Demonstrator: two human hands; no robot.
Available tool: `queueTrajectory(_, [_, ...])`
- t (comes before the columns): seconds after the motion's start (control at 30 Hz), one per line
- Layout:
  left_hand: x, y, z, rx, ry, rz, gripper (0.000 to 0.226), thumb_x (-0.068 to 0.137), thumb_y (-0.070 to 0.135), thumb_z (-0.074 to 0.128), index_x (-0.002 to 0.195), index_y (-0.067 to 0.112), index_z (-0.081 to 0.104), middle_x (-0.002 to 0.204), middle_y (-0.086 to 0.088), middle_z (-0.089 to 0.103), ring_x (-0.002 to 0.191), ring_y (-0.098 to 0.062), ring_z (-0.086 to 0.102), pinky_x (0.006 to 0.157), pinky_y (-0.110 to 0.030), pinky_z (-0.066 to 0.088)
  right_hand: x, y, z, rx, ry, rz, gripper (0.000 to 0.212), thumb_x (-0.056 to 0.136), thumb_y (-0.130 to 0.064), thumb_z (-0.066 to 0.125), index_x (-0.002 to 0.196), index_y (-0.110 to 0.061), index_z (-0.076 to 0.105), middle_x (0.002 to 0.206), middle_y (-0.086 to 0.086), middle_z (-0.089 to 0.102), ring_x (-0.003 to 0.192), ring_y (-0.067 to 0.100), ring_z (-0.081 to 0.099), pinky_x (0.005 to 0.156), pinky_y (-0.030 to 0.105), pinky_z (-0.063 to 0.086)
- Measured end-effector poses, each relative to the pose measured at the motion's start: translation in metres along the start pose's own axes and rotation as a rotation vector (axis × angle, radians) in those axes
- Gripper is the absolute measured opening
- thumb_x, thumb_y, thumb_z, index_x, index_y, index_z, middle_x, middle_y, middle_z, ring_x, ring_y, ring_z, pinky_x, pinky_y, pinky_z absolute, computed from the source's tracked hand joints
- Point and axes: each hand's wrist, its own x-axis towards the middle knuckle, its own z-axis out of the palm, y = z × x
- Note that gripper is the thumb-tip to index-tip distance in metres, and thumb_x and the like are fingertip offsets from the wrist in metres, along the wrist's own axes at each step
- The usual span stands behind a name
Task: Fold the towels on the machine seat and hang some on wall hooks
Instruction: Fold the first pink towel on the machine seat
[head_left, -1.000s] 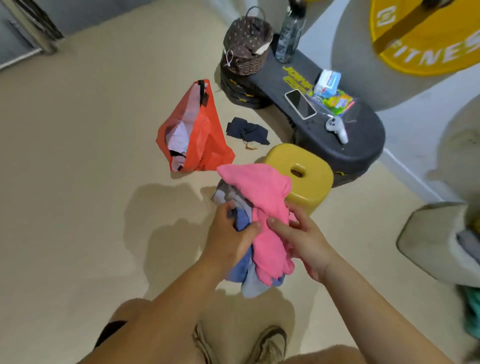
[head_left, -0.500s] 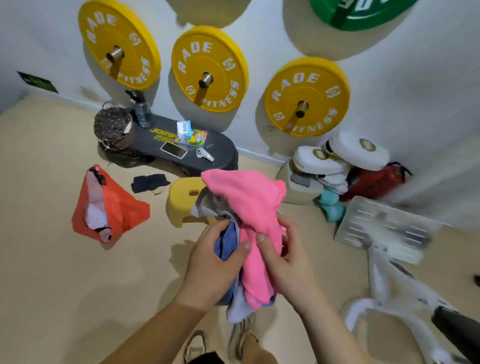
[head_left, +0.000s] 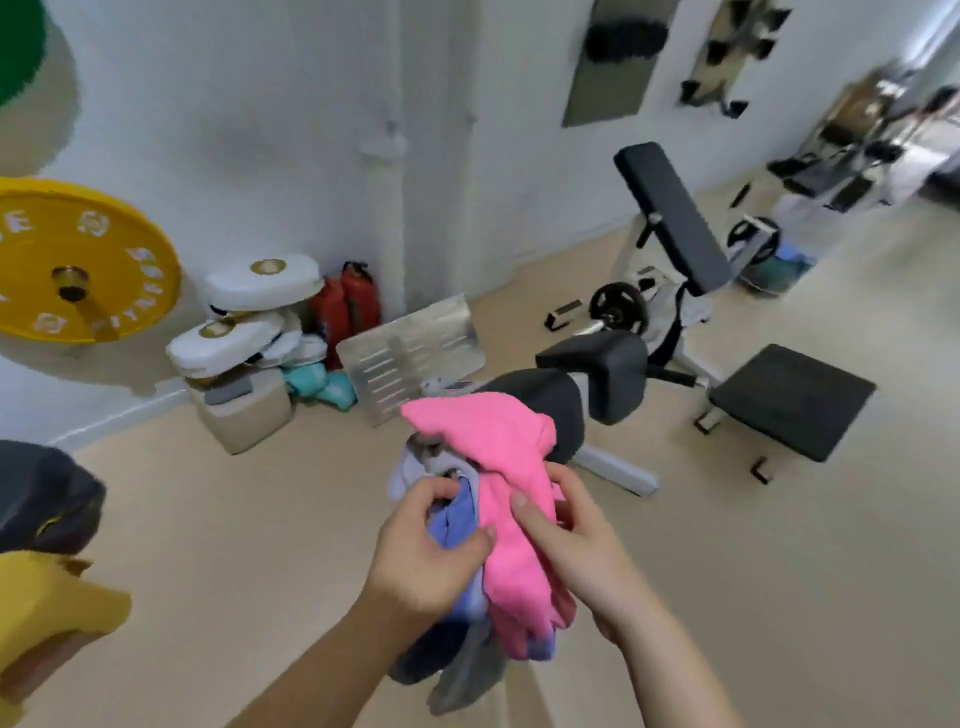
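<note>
Gym corner, beige floor (head_left: 234, 519), white wall (head_left: 260, 130). Person stands mid-floor carrying a bundle of towels (head_left: 483, 525) at chest height, nothing folded yet. Pink towel (head_left: 509, 499) is on top and draped down the front; blue and grey ones are bunched under it, with tails hanging loose below. Left hand (head_left: 431, 561) is closed around the blue/grey bunch, thumb pressed in. Right hand (head_left: 566, 540) is clamped on the pink towel, thumb on its front face. Cloth looks light, soft, limp: it won't hold shape, and the loose layers could slide apart. Best to take each one by a hem or two corners, not the middle. Machine seat (head_left: 789, 400), a black pad, sits beyond the bundle to the right, bare, with the tilted back pad (head_left: 675, 218) behind it. Wall hooks (head_left: 722, 67) are blurred, high on the wall. Yellow weight plate (head_left: 78, 260) is mounted far left.
</note>
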Motion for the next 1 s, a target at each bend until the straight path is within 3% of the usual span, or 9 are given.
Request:
queueTrajectory(0.1, [0.008, 0.027, 0.114, -0.046, -0.084, 0.012, 0.036, 0.076, 0.017, 0.087, 0.104, 0.029, 0.067, 0.097, 0.014, 0.073, 0.091, -0.004, 0.067, 0.079, -0.01, 0.048, 0.002, 0.035, -0.11, -0.007, 0.102, 0.028, 0.044, 0.094, -0.045, 0.068, 0.137, -0.039, 0.058, 0.133, -0.01, 0.067, 0.123, 0.008, 0.063, 0.11, 0.039, 0.05])
queueTrajectory(0.27, [0.023, 0.07, 0.241, -0.044, -0.14, -0.004, 0.037, 0.073, 0.03, 0.085, 0.104, 0.034, 0.067, 0.099, 0.013, 0.074, 0.098, -0.011, 0.07, 0.086, -0.031, 0.056, 0.02, 0.059, -0.246, -0.048, 0.18, 0.027, 0.05, 0.1, -0.033, 0.064, 0.147, -0.025, 0.053, 0.145, -0.008, 0.058, 0.134, 0.009, 0.055, 0.115, 0.031, 0.043])
queueTrajectory(0.37, [0.048, 0.096, 0.287, -0.038, -0.117, 0.046, 0.04, 0.075, 0.027, 0.087, 0.109, 0.032, 0.067, 0.104, 0.014, 0.073, 0.1, -0.007, 0.07, 0.088, -0.028, 0.056, 0.047, 0.058, -0.301, -0.047, 0.153, 0.021, 0.041, 0.101, -0.03, 0.063, 0.141, -0.033, 0.054, 0.134, -0.016, 0.063, 0.116, -0.01, 0.059, 0.092, 0.007, 0.048])
queueTrajectory(0.43, [0.07, 0.106, 0.308, -0.043, -0.131, 0.059, 0.042, 0.077, 0.026, 0.086, 0.112, 0.033, 0.065, 0.107, 0.016, 0.073, 0.102, -0.004, 0.069, 0.089, -0.026, 0.056, 0.07, 0.057, -0.326, -0.05, 0.118, 0.039, 0.035, 0.102, -0.031, 0.061, 0.133, -0.044, 0.055, 0.121, -0.022, 0.065, 0.097, -0.019, 0.06, 0.075, 0.002, 0.048])
queueTrajectory(0.53, [0.115, 0.116, 0.336, -0.059, -0.135, 0.073, 0.044, 0.08, 0.025, 0.087, 0.117, 0.031, 0.064, 0.109, 0.018, 0.071, 0.104, -0.002, 0.068, 0.091, -0.026, 0.056, 0.118, 0.052, -0.355, -0.054, 0.113, 0.044, 0.039, 0.1, -0.035, 0.062, 0.136, -0.046, 0.054, 0.123, -0.017, 0.066, 0.1, -0.012, 0.063, 0.083, 0.01, 0.051])
queueTrajectory(0.63, [0.173, 0.117, 0.363, -0.085, -0.09, 0.069, 0.044, 0.08, 0.024, 0.088, 0.116, 0.029, 0.064, 0.107, 0.017, 0.072, 0.102, -0.003, 0.069, 0.088, -0.02, 0.055, 0.179, 0.045, -0.376, -0.046, 0.076, 0.082, 0.051, 0.092, -0.05, 0.07, 0.139, -0.049, 0.05, 0.131, -0.016, 0.062, 0.116, 0.003, 0.062, 0.101, 0.032, 0.054])
queueTrajectory(0.73, [0.237, 0.12, 0.389, -0.115, -0.072, -0.009, 0.044, 0.079, 0.028, 0.089, 0.116, 0.032, 0.064, 0.107, 0.011, 0.074, 0.102, -0.01, 0.071, 0.089, -0.027, 0.057, 0.249, 0.036, -0.396, -0.078, 0.051, 0.113, 0.059, 0.085, -0.053, 0.077, 0.137, -0.052, 0.05, 0.132, -0.014, 0.062, 0.119, 0.009, 0.063, 0.104, 0.041, 0.054])
queueTrajectory(0.9, [0.335, 0.144, 0.41, -0.192, -0.015, -0.088, 0.035, 0.086, 0.013, 0.081, 0.112, 0.028, 0.063, 0.1, 0.015, 0.075, 0.092, 0.004, 0.07, 0.08, -0.011, 0.052, 0.364, 0.011, -0.413, -0.208, 0.013, 0.056, 0.064, 0.081, -0.049, 0.081, 0.137, -0.045, 0.051, 0.125, -0.015, 0.063, 0.114, 0.007, 0.063, 0.099, 0.039, 0.055])
queueTrajectory(1.0, [0.392, 0.159, 0.41, -0.268, 0.035, -0.107, 0.038, 0.084, 0.014, 0.08, 0.116, 0.026, 0.063, 0.109, 0.004, 0.074, 0.102, -0.012, 0.072, 0.085, -0.024, 0.058, 0.42, -0.026, -0.416, -0.307, -0.017, -0.041, 0.06, 0.084, -0.045, 0.079, 0.136, -0.046, 0.05, 0.113, -0.023, 0.059, 0.104, 0.001, 0.062, 0.087, 0.027, 0.052])
